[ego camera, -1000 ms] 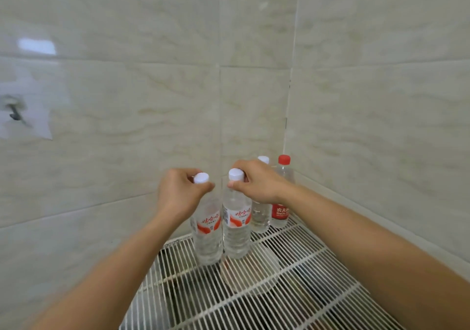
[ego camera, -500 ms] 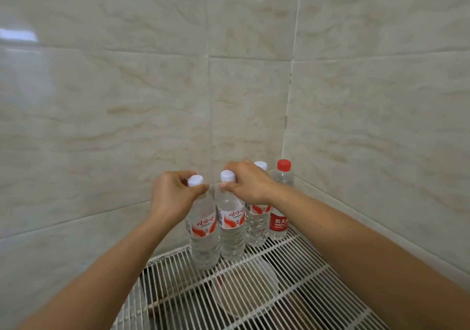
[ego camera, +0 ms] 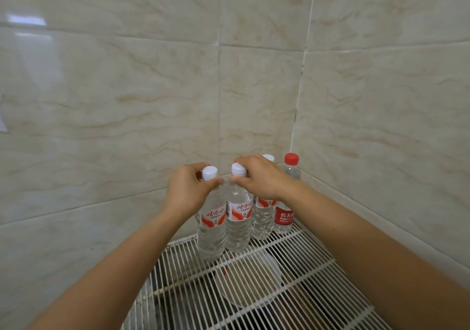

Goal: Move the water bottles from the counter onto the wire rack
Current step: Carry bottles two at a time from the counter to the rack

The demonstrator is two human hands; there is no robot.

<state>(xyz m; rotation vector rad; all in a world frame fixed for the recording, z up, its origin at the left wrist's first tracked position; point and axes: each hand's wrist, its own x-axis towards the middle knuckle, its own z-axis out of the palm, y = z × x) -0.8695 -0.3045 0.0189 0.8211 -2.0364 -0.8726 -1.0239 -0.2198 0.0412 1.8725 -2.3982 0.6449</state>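
Several clear water bottles stand upright in a row at the back of the white wire rack [ego camera: 300,276], in the tiled corner. My left hand [ego camera: 188,192] grips the neck of the leftmost white-capped bottle [ego camera: 212,230]. My right hand [ego camera: 262,179] grips the neck of the second white-capped bottle [ego camera: 239,225] beside it. Both bottles rest on the wires and touch each other. Behind my right hand stands a third white-capped bottle [ego camera: 263,220], its cap partly hidden. A red-capped bottle with a red label [ego camera: 286,212] stands rightmost, against the wall.
Tiled walls close in the rack at the back and right. Below the rack's wires a round clear lid or dish [ego camera: 249,281] and dark shapes show through. The front and right parts of the rack hold nothing.
Both hands have carried their bottles a little farther back toward the corner and they now stand closer to the other two; the grips are the same.
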